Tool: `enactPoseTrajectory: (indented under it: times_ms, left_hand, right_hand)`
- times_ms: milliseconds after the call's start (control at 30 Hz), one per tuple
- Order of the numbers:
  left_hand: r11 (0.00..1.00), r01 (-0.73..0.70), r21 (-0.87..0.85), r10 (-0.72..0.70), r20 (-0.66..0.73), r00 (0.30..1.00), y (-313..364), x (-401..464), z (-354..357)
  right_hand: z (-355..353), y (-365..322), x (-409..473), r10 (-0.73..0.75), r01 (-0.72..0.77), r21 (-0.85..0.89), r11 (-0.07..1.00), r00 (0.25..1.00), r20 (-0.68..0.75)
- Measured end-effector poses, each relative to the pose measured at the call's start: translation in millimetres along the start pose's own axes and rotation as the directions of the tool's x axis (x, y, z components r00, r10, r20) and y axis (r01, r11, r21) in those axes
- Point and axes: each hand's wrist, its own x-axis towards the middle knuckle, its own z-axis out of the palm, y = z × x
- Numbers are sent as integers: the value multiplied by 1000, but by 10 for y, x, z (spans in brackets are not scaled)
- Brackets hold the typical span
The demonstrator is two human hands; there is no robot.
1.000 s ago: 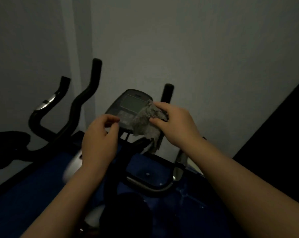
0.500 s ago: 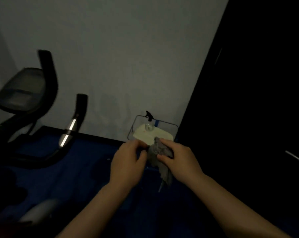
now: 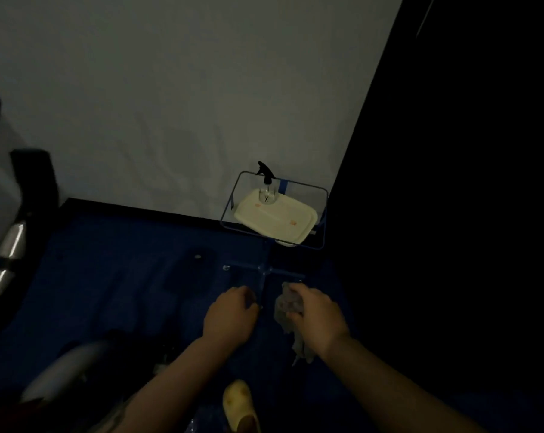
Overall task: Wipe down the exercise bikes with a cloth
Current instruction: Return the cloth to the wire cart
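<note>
My right hand (image 3: pixel 317 317) grips a crumpled grey cloth (image 3: pixel 288 307) that hangs down below the fist. My left hand (image 3: pixel 228 317) is just left of it, fingers curled, holding nothing that I can see. The room is dim. Part of an exercise bike (image 3: pixel 17 207) shows at the left edge: a black handlebar upright with a silver grip section. A pale rounded part of the bike (image 3: pixel 67 367) lies at the lower left.
A blue wire stand (image 3: pixel 324 210) against the wall carries a cream tray (image 3: pixel 295 226) with a clear spray bottle (image 3: pixel 266 185) on it. The floor (image 3: pixel 108 276) is dark blue. A yellow shoe (image 3: pixel 239 404) shows below. Darkness fills the right side.
My view has swung right, away from the bike's console to the stand with the tray. My hands have dropped lower and parted a little; the right hand still holds the cloth.
</note>
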Motion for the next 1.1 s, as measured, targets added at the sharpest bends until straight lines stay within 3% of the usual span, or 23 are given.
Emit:
enactPoseTrajectory:
  times_ms: [133,300,533,733,933,1100]
  left_hand:
    - [999,17,33,-19,63,998,45,562,3]
    - [997,9,79,-17,99,995,139,1178,-32]
    - [992,85,89,-101,189,977,142,1780,153]
    - [971,227,73,-237,194,952,232,2433,209]
    - [956,292,16,-291,154,944,300,3060,214]
    - [924,379,-45,-372,109,922,81,3270,232]
  right_hand:
    - [-34,47,490,85,-82,-51,995,995,54]
    - [-135,86,1041,70,-69,-42,997,997,32]
    - [-145,250,1771,110,-108,-22,994,986,127]
    - [-288,374,2609,89,-79,-61,995,978,191]
    - [-270,474,3605,76,-69,-58,996,990,117]
    - [10,635,4215,118,-74,-205,976,970,214]
